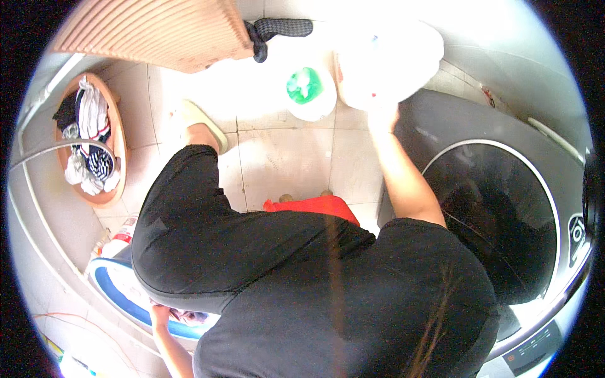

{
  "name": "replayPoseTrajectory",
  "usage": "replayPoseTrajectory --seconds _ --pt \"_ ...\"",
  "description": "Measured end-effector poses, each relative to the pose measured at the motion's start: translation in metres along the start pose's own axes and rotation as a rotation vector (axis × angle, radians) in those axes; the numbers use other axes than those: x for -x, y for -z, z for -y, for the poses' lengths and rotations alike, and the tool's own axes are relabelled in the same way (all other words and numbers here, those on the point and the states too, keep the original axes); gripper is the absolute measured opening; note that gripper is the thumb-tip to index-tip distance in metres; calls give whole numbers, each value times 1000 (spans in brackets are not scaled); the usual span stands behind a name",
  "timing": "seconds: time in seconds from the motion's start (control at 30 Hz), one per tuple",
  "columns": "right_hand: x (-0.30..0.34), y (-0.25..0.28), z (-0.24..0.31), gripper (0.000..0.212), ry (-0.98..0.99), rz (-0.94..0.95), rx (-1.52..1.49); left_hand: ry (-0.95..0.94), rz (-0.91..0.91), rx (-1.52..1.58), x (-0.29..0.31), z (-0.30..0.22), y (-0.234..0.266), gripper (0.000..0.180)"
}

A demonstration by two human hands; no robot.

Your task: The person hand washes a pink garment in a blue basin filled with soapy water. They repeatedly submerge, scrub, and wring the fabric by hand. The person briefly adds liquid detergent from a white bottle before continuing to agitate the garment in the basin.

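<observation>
My right hand [384, 117] reaches to the lower edge of a large white object [394, 60], perhaps a jug or bag, washed out by glare. Its fingers are lost in the brightness, so the grip does not show. Beside that object stands a white container with a green top [305, 86]. My left hand [160, 313] is down at the rim of a blue-edged basin [112, 293], next to my thigh. Dark, patterned cloth [190, 315] lies in this basin. The left fingers are mostly hidden behind the leg and rim.
An orange oval tub [118, 187] at left holds socks and cloths. A brown ribbed washboard [157, 28] is at the upper left, with dark socks [283, 27] beside it. The washing machine [498, 208] fills the right. Something red [315, 206] shows beneath me.
</observation>
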State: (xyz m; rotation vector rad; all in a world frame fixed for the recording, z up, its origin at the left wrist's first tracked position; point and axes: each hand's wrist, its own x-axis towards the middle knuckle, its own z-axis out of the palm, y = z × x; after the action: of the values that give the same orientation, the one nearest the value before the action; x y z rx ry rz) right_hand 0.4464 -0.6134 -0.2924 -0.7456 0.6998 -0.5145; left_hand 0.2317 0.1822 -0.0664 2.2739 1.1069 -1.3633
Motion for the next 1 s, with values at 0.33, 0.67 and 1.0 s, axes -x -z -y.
replayPoseTrajectory --seconds 0.33,0.67,1.0 --pt "46 -20 -13 39 185 -74 1398 -149 -21 353 -29 39 -6 47" --pt "124 88 -8 52 -147 -448 1154 -301 -81 495 24 -52 -18 41" --pt "75 128 -36 54 -112 -493 1193 -227 -197 332 -8 -11 -27 50"
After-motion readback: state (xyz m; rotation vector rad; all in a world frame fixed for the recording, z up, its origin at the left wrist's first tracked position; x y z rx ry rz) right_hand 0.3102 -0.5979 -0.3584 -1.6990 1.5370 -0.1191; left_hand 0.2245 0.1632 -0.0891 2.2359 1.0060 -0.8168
